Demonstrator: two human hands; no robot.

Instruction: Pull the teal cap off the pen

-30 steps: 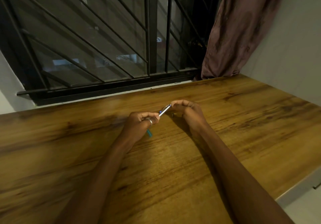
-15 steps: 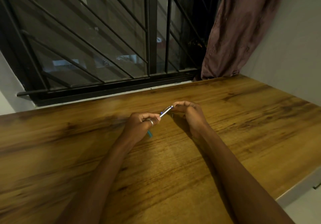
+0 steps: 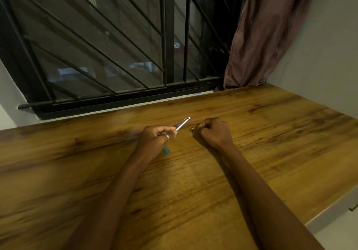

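Note:
My left hand [image 3: 155, 140], with a ring on one finger, grips a silver pen [image 3: 182, 124] whose tip points up and to the right; a teal end sticks out below the palm. My right hand [image 3: 212, 132] rests on the wooden table [image 3: 193, 181] just right of the pen tip, fingers curled tight. A small dark piece shows at its fingertips [image 3: 191, 129]; what it is cannot be told. A short gap separates the two hands.
A black window grille [image 3: 116, 46] runs along the table's far edge. A brownish curtain [image 3: 261, 36] hangs at the far right corner beside a grey wall [image 3: 319, 55]. The table's right edge drops off at lower right.
My right hand has come off the pen's end and moved slightly right. The left hand still holds the pen, now free at its tip.

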